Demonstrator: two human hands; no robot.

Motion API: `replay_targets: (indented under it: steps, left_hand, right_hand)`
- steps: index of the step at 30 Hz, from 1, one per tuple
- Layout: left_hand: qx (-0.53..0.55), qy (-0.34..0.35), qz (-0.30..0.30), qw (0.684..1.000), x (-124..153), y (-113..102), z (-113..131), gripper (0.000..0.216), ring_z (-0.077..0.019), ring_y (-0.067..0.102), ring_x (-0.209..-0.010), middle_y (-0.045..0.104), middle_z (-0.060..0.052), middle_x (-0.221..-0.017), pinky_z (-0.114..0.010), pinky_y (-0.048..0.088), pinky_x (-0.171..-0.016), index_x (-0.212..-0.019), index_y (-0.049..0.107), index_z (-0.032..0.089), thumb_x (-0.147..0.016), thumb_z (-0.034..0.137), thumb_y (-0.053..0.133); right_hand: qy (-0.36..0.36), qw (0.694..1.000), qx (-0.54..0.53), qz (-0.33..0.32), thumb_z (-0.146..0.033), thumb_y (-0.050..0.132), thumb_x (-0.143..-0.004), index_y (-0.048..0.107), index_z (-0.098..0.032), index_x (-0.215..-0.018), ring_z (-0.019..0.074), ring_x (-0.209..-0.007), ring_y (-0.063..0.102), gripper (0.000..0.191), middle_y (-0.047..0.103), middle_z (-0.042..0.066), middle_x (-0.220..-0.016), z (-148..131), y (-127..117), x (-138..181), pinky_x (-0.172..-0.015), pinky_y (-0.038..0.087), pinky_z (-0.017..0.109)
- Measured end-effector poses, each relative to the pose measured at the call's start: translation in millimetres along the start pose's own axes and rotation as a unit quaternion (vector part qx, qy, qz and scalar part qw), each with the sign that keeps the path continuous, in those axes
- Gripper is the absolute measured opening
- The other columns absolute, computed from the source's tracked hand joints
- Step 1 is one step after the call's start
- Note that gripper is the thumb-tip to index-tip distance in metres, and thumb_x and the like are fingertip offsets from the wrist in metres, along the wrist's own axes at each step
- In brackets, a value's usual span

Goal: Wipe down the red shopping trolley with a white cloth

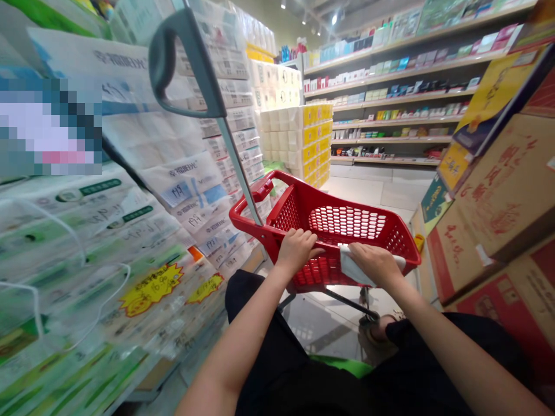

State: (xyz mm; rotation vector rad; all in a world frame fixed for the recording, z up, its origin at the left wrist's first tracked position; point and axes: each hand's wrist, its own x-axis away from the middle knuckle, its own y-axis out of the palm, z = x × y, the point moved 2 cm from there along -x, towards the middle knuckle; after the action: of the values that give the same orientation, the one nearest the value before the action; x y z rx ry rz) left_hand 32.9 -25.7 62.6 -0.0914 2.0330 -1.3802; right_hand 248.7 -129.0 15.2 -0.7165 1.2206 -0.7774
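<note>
A red plastic shopping basket cart stands in front of my knees, with a pole and a dark grey handle rising at its left end. My left hand is closed over the near rim of the basket. On the same rim, farther right, my right hand presses a white cloth against the edge, fingers wrapped over it. Part of the cloth hangs down the outside wall. The visible part of the basket's inside holds no goods.
Stacked tissue packs rise close on my left, with yellow price tags and a white cable on them. Cardboard boxes crowd the right side. Shelves of small goods line the back, beyond the tiled floor.
</note>
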Motion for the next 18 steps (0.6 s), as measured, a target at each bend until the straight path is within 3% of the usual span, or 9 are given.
replay_targets:
  steps: [5, 8, 13, 18]
  left_hand:
    - [0.007, -0.002, 0.001, 1.000, 1.3, -0.4, 1.8, 0.038, -0.0216, 0.052, -0.082, 0.060, -0.005, -0.085, -0.035, 0.032, -0.076, -0.087, 0.056, 0.019, -0.090, 0.056, 0.049]
    - [0.005, -0.006, 0.001, 1.000, 1.1, -0.4, 2.8, 0.038, -0.0219, 0.052, -0.082, 0.060, -0.006, -0.085, -0.036, 0.032, -0.076, -0.087, 0.057, 0.019, -0.090, 0.056, 0.049]
    - [-0.007, -0.019, 0.004, 1.000, -1.0, 1.3, 3.6, 0.035, -0.0229, 0.052, -0.083, 0.060, -0.006, -0.084, -0.037, 0.033, -0.077, -0.086, 0.057, 0.019, -0.088, 0.054, 0.054]
    - [-0.014, -0.022, 0.005, 1.000, -2.6, 2.3, 4.0, 0.034, -0.0231, 0.051, -0.083, 0.060, -0.006, -0.085, -0.037, 0.033, -0.077, -0.084, 0.057, 0.019, -0.086, 0.053, 0.058]
  right_hand:
    - [0.035, 0.999, 0.021, -0.008, -0.045, 0.032, -0.099, 0.058, -0.019, -0.085, 0.0149, -0.068, 0.057, 0.039, 0.065, 0.005, -0.078, 47.6, 0.3, 43.3, -0.059, 0.027, 0.028]
    - [0.048, 0.999, 0.024, 0.000, -0.046, 0.032, -0.098, 0.058, -0.019, -0.086, 0.0158, -0.070, 0.058, 0.040, 0.066, 0.006, -0.081, 56.9, 1.1, 54.7, -0.059, 0.027, 0.028]
    - [0.047, 0.997, 0.052, 0.008, -0.040, 0.034, -0.099, 0.056, -0.019, -0.083, 0.0160, -0.068, 0.056, 0.034, 0.064, 0.005, -0.076, 43.8, -2.7, 44.9, -0.061, 0.027, 0.029]
    - [0.007, 1.000, 0.025, 0.003, -0.033, 0.034, -0.099, 0.054, -0.019, -0.084, 0.0153, -0.069, 0.055, 0.029, 0.063, 0.004, -0.076, 6.2, -4.2, 10.8, -0.062, 0.028, 0.029]
